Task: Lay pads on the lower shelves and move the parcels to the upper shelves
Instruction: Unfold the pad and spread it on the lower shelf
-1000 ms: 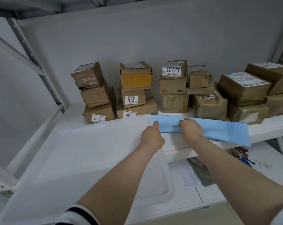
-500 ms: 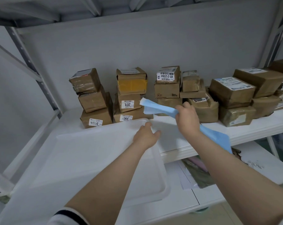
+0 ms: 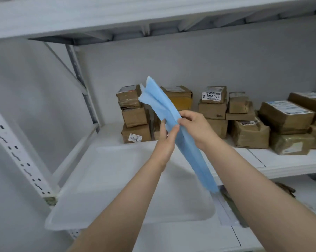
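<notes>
Thin, pale-blue, folded fabric pad (image 3: 173,124), creased lengthwise, tilted steeply above the white plastic tray (image 3: 117,188). Pinched mid-length by left hand (image 3: 167,140) and right hand (image 3: 197,128), fingers pressed onto it. Brown cardboard parcels (image 3: 244,120) stacked behind the tray.

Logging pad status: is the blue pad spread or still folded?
Folded. The blue pad is a narrow layered strip held in the air by left hand and right hand, not lying on the shelf.

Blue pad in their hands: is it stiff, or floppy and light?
Probably floppy: the blue pad creases where the left hand and right hand pinch it, and its lower end hangs limp. Likely light too, since fingertips alone hold it up.
</notes>
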